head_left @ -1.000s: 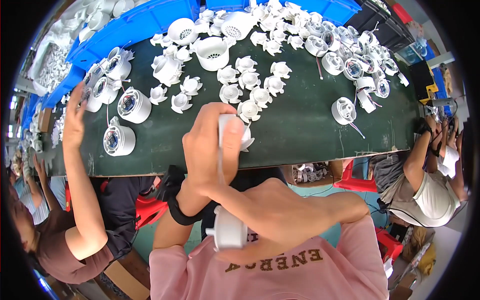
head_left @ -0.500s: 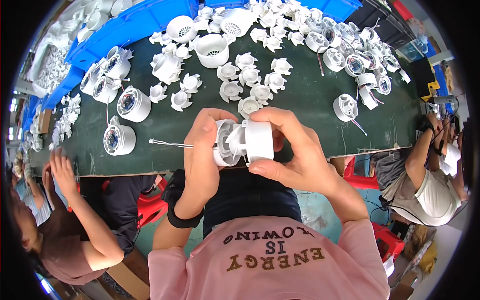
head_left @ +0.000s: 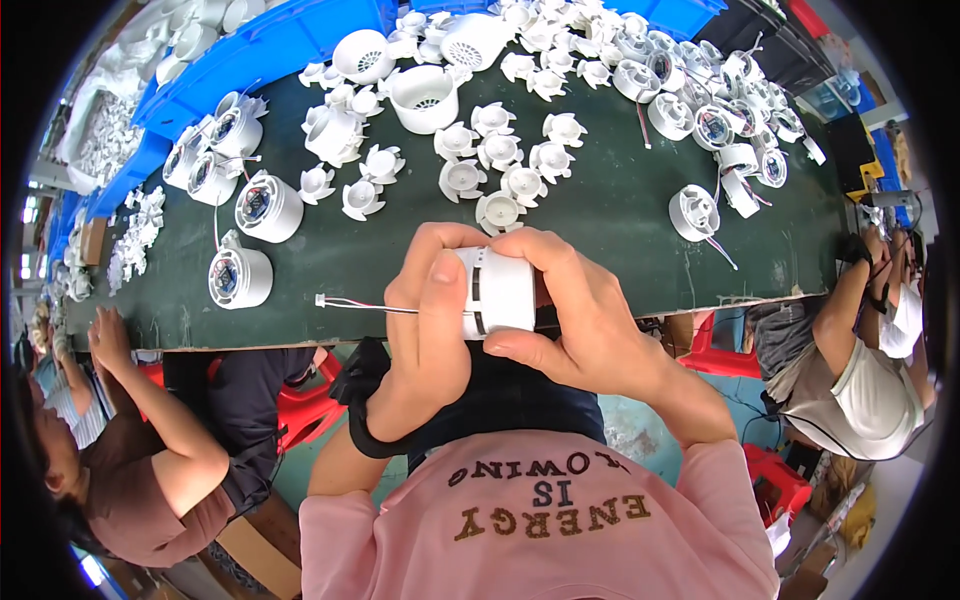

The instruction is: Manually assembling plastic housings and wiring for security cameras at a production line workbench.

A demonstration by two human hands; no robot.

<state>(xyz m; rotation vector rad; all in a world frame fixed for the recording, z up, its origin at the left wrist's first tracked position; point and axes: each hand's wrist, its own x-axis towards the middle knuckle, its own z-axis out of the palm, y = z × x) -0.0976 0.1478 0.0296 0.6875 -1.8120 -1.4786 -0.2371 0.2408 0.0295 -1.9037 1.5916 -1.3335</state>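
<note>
Green worktable (head_left: 620, 250), scuffed | worktable's near side: pink shirt (head_left: 550, 560), dark-and-gold lettering (head_left: 550, 518) | over near edge: left hand (head_left: 432, 310) and right hand (head_left: 590, 315) pinching white cylinder (head_left: 510, 292)

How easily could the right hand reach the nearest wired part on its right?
Probably yes: nothing visible blocks that wired part across the green tabletop, though the right hand holds a white housing.
</note>
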